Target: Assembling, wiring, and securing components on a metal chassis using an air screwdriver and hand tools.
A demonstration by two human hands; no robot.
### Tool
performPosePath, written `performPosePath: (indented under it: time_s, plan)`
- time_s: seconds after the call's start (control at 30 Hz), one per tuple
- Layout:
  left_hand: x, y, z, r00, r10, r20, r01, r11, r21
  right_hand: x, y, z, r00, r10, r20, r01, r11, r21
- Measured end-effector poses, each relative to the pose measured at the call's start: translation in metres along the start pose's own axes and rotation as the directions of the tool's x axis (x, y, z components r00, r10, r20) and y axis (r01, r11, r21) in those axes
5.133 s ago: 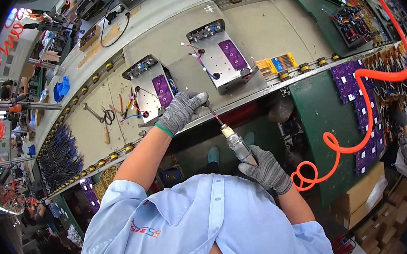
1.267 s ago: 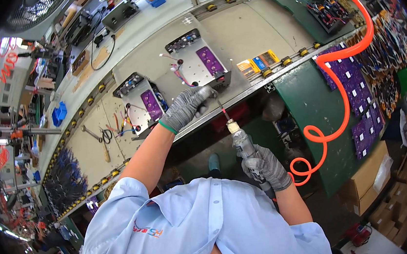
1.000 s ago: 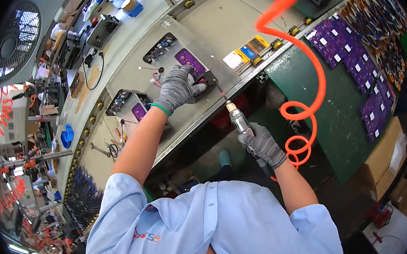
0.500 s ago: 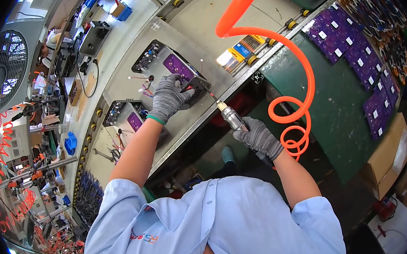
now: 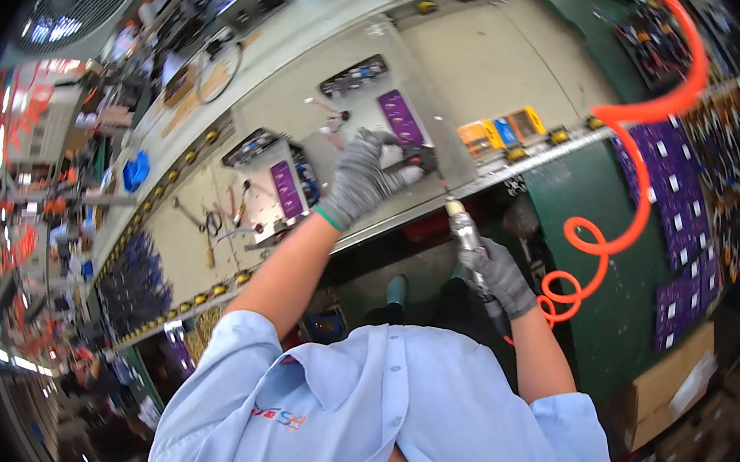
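Note:
A metal case (image 5: 413,142) with a purple circuit board (image 5: 400,118) sits on the bench. My left hand (image 5: 364,180), in a grey knitted glove, is closed at the near side of this case; its fingertips are partly hidden and blurred. Wrapped in the same kind of glove, my right hand (image 5: 501,277) grips a silver air screwdriver (image 5: 465,228). The driver's bit points at the near right corner of the case; contact cannot be made out. To the left stands a second case (image 5: 310,175) with its own purple circuit board (image 5: 287,189).
An orange coiled hose (image 5: 637,185) hangs at the right. Yellow-and-blue boxes (image 5: 504,130) lie along the bench edge. Several purple boards (image 5: 691,204) cover the green table (image 5: 561,191). Scissors (image 5: 211,225), a spanner (image 5: 186,211) and a dark wire heap (image 5: 130,270) lie left.
The whole view has swung, so bench and cases appear shifted and blurred. My left hand stays at the case and my right hand still holds the driver toward its corner.

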State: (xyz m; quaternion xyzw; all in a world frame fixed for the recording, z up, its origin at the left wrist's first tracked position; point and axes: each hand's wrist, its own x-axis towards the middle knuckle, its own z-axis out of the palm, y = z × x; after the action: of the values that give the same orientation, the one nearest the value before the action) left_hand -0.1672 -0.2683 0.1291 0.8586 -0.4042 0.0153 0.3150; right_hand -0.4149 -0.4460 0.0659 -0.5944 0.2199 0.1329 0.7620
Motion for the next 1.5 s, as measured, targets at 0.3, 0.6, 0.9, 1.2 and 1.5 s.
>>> performPosePath:
  time_s: [0.3, 0.6, 0.9, 1.2, 1.5]
  plan:
    - [-0.271, -0.121, -0.056, 0.255, -0.760, 0.597, 0.815, -0.164, -0.556, -0.036, 0.040, 0.071, 0.984, 0.159, -0.081, -0.165, 0.984, -0.067]
    - [-0.232, -0.207, -0.045, 0.235, -0.592, 0.771, 0.347, -0.690, -0.635, -0.036, 0.033, 0.228, 0.996, 0.086, 0.035, -0.081, 0.987, -0.135]
    - [-0.295, -0.216, -0.096, 0.509, -0.476, 0.718, 0.512, -0.503, -0.696, -0.051, 0.009, 0.278, 0.988, -0.064, 0.137, 0.121, 0.881, -0.458]
    - [-0.296, -0.191, -0.126, 0.680, -0.390, 0.621, 0.511, -0.356, -0.783, -0.050, 0.006, 0.303, 0.987, 0.010, 0.158, 0.069, 0.868, -0.492]
    - [-0.275, -0.174, -0.140, 0.635, -0.387, 0.669, 0.494, -0.462, -0.737, -0.062, 0.001, 0.304, 0.985, -0.065, 0.158, 0.143, 0.818, -0.557]
